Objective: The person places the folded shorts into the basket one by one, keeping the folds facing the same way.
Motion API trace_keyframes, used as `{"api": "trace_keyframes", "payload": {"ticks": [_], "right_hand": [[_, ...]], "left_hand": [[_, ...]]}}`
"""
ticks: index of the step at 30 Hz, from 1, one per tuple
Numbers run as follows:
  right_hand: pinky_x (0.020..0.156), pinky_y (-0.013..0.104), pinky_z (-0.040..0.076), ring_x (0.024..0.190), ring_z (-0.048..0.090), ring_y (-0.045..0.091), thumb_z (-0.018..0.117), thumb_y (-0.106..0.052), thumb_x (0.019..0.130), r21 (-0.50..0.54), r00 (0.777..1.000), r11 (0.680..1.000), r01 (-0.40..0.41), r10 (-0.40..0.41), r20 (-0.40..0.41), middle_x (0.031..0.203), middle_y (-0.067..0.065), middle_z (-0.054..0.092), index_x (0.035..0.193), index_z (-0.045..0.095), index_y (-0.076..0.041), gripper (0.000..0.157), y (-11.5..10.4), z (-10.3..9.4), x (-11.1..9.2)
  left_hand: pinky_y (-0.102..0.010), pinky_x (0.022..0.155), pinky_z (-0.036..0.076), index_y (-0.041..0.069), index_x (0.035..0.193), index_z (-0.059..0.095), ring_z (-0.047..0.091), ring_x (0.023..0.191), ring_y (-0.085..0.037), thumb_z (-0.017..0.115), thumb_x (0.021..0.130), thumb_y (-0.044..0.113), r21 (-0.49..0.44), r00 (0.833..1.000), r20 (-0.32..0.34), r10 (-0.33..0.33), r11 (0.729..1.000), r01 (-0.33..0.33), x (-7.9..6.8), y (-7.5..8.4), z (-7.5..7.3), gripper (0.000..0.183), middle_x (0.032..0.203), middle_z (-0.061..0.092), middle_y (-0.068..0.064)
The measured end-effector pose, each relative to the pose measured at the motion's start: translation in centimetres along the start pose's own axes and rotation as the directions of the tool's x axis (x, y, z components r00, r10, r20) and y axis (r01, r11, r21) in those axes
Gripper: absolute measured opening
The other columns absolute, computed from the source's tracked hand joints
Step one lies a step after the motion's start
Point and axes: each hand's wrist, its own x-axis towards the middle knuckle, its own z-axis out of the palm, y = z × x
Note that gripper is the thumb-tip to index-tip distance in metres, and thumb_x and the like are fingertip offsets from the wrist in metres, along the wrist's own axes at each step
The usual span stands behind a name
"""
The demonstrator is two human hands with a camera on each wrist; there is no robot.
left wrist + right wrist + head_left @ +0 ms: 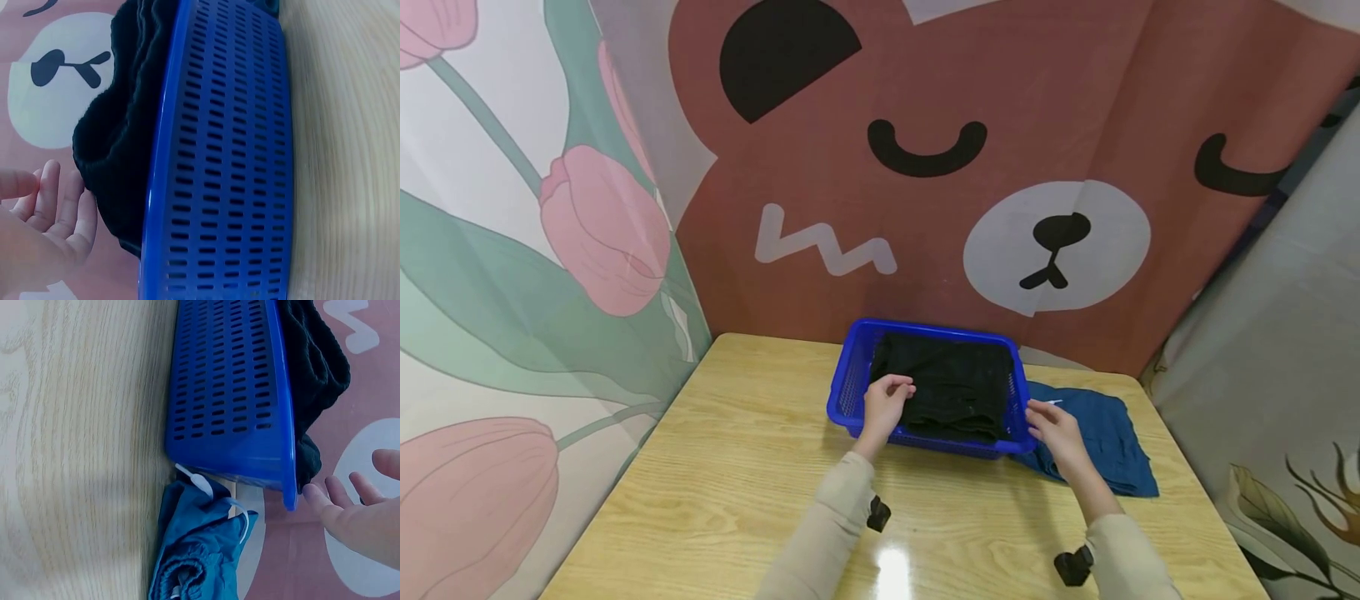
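Note:
A folded black garment lies in a blue plastic basket, bulging a little above its rim in both wrist views. My left hand is over the basket's left part, its loosely bent fingers right by the garment's edge with nothing in them. At the basket's right front corner is my right hand, fingers relaxed and spread near the rim. Beside the basket on the right, a folded teal-blue garment with a gathered waistband and a white drawstring lies on the table.
The light wood table ends at a printed bear curtain right behind the basket. Another curtain with tulips hangs along the left side, and a pale cloth hangs on the right.

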Motion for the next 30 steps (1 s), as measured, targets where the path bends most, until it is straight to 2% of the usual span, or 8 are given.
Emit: {"api": "trace_keyframes", "payload": {"ticks": [3, 6, 7, 10, 13, 18, 25, 30], "right_hand": [[0.087, 0.037, 0.042, 0.111, 0.047, 0.028, 0.050, -0.025, 0.092, 0.074, 0.998, 0.996, 0.054, -0.053, -0.018, 0.124, 0.021, 0.046, 0.127, 0.042, 0.005, 0.047, 3.7, -1.2, 2.0], [0.087, 0.037, 0.042, 0.111, 0.047, 0.029, 0.049, -0.024, 0.092, 0.092, 0.998, 0.994, 0.052, -0.049, -0.036, 0.124, 0.021, 0.046, 0.127, 0.042, 0.006, 0.046, 4.2, -1.5, 2.0], [0.084, 0.034, 0.045, 0.107, 0.050, 0.026, 0.051, -0.024, 0.091, 0.124, 0.997, 0.990, 0.067, -0.062, -0.043, 0.120, 0.018, 0.050, 0.125, 0.045, 0.004, 0.044, 5.3, -1.8, 2.6], [0.085, 0.035, 0.044, 0.110, 0.048, 0.028, 0.049, -0.027, 0.092, 0.089, 0.997, 0.995, 0.038, -0.031, -0.073, 0.124, 0.022, 0.045, 0.128, 0.042, 0.005, 0.048, 6.5, -2.1, 3.2], [0.076, 0.028, 0.049, 0.102, 0.053, 0.020, 0.056, -0.039, 0.086, 0.099, 0.991, 0.993, 0.063, -0.051, -0.126, 0.119, 0.014, 0.051, 0.124, 0.049, -0.002, 0.054, 11.8, -3.2, 6.3], [0.075, 0.027, 0.048, 0.108, 0.048, 0.028, 0.052, -0.050, 0.083, 0.047, 0.986, 0.998, 0.047, -0.039, -0.161, 0.123, 0.017, 0.047, 0.127, 0.046, -0.004, 0.064, 14.8, -3.9, 7.5], [0.075, 0.026, 0.049, 0.103, 0.052, 0.020, 0.052, -0.049, 0.084, 0.040, 0.986, 0.998, 0.055, -0.048, -0.161, 0.121, 0.013, 0.048, 0.127, 0.046, -0.004, 0.062, 15.1, -4.9, 6.6], [0.076, 0.025, 0.048, 0.099, 0.054, 0.013, 0.054, -0.039, 0.087, 0.096, 0.993, 0.995, 0.034, -0.022, -0.117, 0.122, 0.019, 0.047, 0.127, 0.044, 0.003, 0.058, 10.6, -5.1, 3.1]], "left_hand": [[-0.029, 0.069, 0.049, -0.011, 0.087, 0.063, 0.063, 0.071, -0.026, 0.055, 0.081, -0.005, -0.018, 1.000, 0.001, 0.000, 1.000, 0.000, -0.3, 0.2, 0.4, 0.012, 0.074, 0.065, -0.016], [-0.032, 0.069, 0.049, -0.011, 0.085, 0.062, 0.062, 0.073, -0.032, 0.054, 0.081, -0.008, -0.021, 1.000, 0.000, 0.014, 1.000, -0.014, -1.1, 2.0, 0.3, 0.011, 0.076, 0.064, -0.021], [-0.034, 0.070, 0.049, -0.012, 0.085, 0.062, 0.062, 0.074, -0.034, 0.053, 0.081, -0.009, -0.025, 1.000, -0.003, 0.017, 1.000, -0.017, -1.4, 2.6, 0.3, 0.011, 0.076, 0.064, -0.023], [-0.036, 0.070, 0.049, -0.012, 0.084, 0.062, 0.061, 0.076, -0.038, 0.052, 0.081, -0.011, -0.021, 0.999, -0.003, 0.035, 0.999, -0.035, -2.2, 4.4, 0.3, 0.011, 0.078, 0.062, -0.027], [-0.037, 0.071, 0.049, -0.012, 0.084, 0.062, 0.061, 0.076, -0.039, 0.051, 0.081, -0.011, -0.034, 0.999, 0.005, 0.045, 0.998, -0.045, -2.3, 4.7, 0.5, 0.012, 0.078, 0.062, -0.027], [-0.038, 0.073, 0.049, -0.013, 0.086, 0.062, 0.060, 0.077, -0.040, 0.051, 0.082, -0.011, -0.085, 0.998, 0.050, 0.044, 0.996, -0.040, -2.4, 4.9, 0.9, 0.012, 0.080, 0.062, -0.029], [-0.038, 0.073, 0.049, -0.014, 0.087, 0.061, 0.059, 0.077, -0.043, 0.049, 0.083, -0.011, -0.147, 0.994, 0.101, 0.051, 0.988, -0.036, -2.6, 4.9, 1.9, 0.013, 0.080, 0.061, -0.029], [-0.043, 0.073, 0.048, -0.015, 0.087, 0.060, 0.059, 0.077, -0.043, 0.049, 0.082, -0.012, -0.173, 0.993, 0.107, 0.042, 0.985, -0.023, -2.7, 5.1, 2.7, 0.013, 0.080, 0.061, -0.030]]}}
